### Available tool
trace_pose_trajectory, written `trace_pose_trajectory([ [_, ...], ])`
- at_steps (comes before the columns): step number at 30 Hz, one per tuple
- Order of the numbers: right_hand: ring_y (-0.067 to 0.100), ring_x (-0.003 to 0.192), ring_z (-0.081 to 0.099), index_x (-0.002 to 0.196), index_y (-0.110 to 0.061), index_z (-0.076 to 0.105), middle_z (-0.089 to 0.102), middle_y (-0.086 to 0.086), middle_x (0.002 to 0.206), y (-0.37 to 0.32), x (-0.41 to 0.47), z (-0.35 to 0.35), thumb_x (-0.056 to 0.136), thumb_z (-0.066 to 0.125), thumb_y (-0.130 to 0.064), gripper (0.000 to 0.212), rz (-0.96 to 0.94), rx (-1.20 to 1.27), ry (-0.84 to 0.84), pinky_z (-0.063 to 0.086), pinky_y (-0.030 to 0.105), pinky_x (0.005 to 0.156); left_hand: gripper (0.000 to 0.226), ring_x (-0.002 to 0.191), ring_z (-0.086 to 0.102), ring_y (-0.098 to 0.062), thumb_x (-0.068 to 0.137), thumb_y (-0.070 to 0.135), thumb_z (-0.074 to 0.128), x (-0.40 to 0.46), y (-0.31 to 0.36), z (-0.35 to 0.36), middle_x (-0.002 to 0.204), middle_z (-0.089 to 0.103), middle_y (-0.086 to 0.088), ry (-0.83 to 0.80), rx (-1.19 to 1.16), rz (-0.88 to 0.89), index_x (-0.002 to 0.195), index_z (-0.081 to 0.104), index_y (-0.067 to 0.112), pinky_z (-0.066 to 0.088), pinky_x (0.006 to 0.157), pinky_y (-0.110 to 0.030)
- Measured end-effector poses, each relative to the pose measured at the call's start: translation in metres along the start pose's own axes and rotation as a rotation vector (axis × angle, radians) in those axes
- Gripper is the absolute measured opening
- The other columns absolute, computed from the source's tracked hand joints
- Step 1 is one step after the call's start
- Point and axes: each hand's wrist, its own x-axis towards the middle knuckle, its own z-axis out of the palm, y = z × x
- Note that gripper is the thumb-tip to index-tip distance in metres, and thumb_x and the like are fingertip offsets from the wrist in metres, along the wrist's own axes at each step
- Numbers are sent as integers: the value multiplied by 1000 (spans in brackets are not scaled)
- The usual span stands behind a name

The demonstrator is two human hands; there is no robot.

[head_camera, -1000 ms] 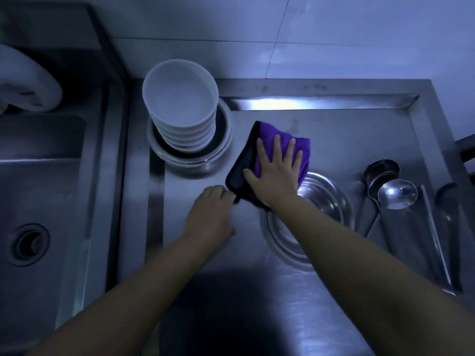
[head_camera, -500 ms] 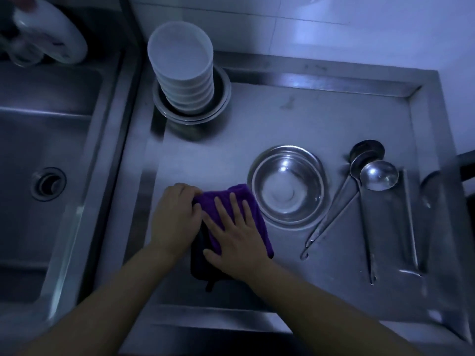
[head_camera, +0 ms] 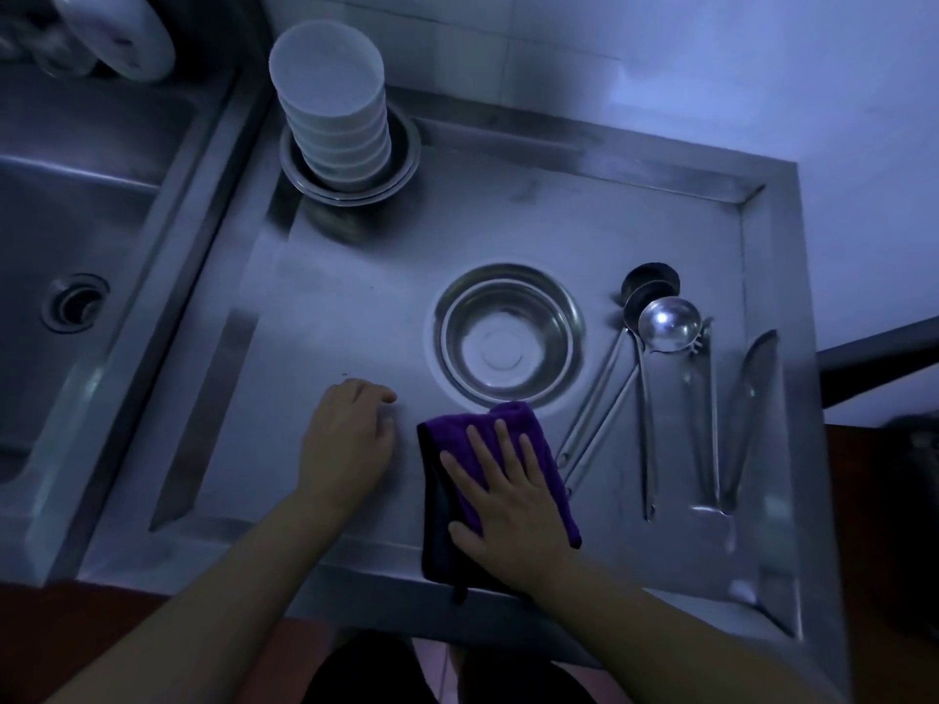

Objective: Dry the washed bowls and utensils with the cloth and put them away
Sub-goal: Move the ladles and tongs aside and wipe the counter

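A folded purple cloth (head_camera: 546, 452) lies on the steel draining board (head_camera: 330, 307) near its front edge. My right hand (head_camera: 508, 500) presses flat on it with fingers spread. My left hand (head_camera: 348, 439) rests on the bare board just left of the cloth, fingers loosely bent, holding nothing. A steel bowl (head_camera: 508, 337) sits upright just beyond the cloth. Right of the bowl lie long-handled ladles (head_camera: 668, 322) and other steel utensils (head_camera: 747, 414). A stack of white bowls (head_camera: 333, 109) stands in steel bowls (head_camera: 406, 160) at the back left.
A steel sink basin (head_camera: 76, 205) with a drain (head_camera: 76, 302) lies to the left. A white bottle (head_camera: 122, 38) sits at the top left corner. A tiled wall (head_camera: 660, 68) runs behind the board. The board has a raised rim (head_camera: 782, 348) on the right.
Both hands drew the cloth from the back of the board to the front. My right hand then slid it right, and my left hand came off it onto the bare board.
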Motion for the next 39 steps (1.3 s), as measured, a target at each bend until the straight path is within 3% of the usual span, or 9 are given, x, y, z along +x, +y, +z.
trace_pose_trajectory([
  [6, 36, 144, -17, 151, -33, 15, 1, 8, 161, -28, 20, 5, 84, 41, -52, 75, -78, 36, -28, -13, 57, 114, 26, 100, 54, -31, 79, -2, 60, -4, 21, 14, 103, 62, -14, 28, -5, -42, 103, 66, 3, 43, 83, -36],
  [11, 33, 147, 0, 148, -31, 29, 15, 6, 159, -3, 5, 3, 85, 53, -42, 68, -253, 39, -10, -2, 58, 116, 28, 106, 51, -29, 83, 3, 56, 5, 53, 27, 110, 60, -13, -51, 13, 25, 110, 64, 7, 40, 87, -34],
  [17, 29, 146, -11, 150, -33, 22, 5, 1, 160, 55, -39, -4, 90, 48, -38, 66, -286, 6, -65, -9, 52, 116, 32, 98, 56, -33, 80, 1, 60, 14, 103, 49, 104, 64, -16, -101, 23, 162, 111, 67, 4, 43, 82, -38],
  [21, 29, 147, 4, 146, -28, 37, 19, 5, 158, 71, -62, -13, 91, 56, -38, 59, -283, 135, -41, -7, 52, 116, 33, 93, 52, -29, 83, 10, 56, 27, 148, 71, 101, 63, -12, -162, 83, 272, 114, 67, 10, 39, 78, -35],
  [23, 30, 139, 34, 129, -18, 59, 44, 12, 146, 79, -74, -20, 88, 62, -36, 45, -268, 201, 111, 17, 50, 117, 35, 95, 49, -26, 85, 18, 53, 35, 168, 84, 103, 62, -9, -179, 138, 315, 118, 64, 15, 36, 77, -33],
  [25, 27, 114, 55, 106, -14, 71, 64, 11, 121, 95, -84, -27, 84, 66, -27, 26, -127, 166, 387, 43, 41, 100, 39, 100, 48, -25, 86, 34, 54, 43, 184, 97, 107, 61, -7, -183, 216, 308, 121, 61, 18, 35, 79, -33],
  [29, 31, 87, 60, 97, -9, 71, 66, 12, 98, 140, -94, -48, 79, 67, -9, 18, 434, 46, 705, 44, 38, 78, 73, 107, 44, -27, 68, 73, 53, 53, 214, 127, 112, 56, -7, -182, 291, 165, 110, 58, 14, 34, 85, -37],
  [33, 41, 90, 56, 115, -5, 63, 59, 21, 108, 171, -92, -60, 69, 81, -12, 49, 822, 102, 621, 46, 49, 74, 85, 104, 42, -28, 58, 79, 53, 56, 234, 150, 110, 52, -9, -162, 276, 90, 108, 55, 9, 34, 86, -37],
  [39, 32, 108, 52, 136, -5, 42, 54, 16, 117, 186, -82, -60, 74, 77, -27, 75, 957, 293, 499, 46, 46, 88, 33, 94, 45, -25, 73, 44, 55, 56, 241, 156, 85, 57, -4, -160, 205, 37, 62, 42, 16, 33, 80, -35],
])
